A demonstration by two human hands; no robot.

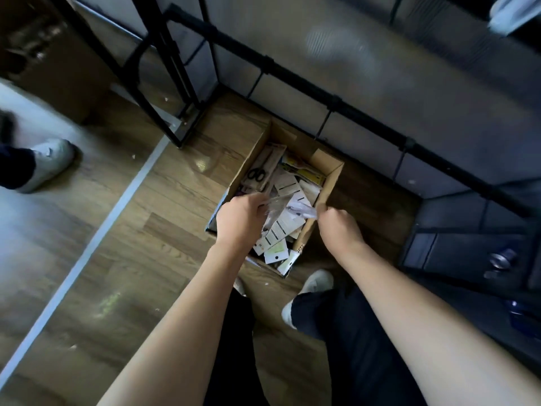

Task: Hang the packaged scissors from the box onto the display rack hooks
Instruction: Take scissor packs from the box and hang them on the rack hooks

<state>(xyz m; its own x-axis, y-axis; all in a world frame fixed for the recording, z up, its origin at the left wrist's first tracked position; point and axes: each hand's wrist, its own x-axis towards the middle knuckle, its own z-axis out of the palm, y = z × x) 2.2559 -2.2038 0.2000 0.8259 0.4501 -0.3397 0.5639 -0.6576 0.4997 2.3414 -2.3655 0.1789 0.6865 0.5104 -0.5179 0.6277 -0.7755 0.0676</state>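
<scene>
Head view, looking down: my left hand (238,219) and right hand (339,227) reach over the open cardboard box (328,174) on the wooden floor (164,218). Fingers of both hands are curled, pinching the two ends of one clear packaged scissors (288,208), blurred, held just above the heap. More packets fill the box; one with black-handled scissors (259,174) leans on its far left wall. Just beyond the box stands the black display rack (336,99). Another person's white shoe (49,162) is at far left.
</scene>
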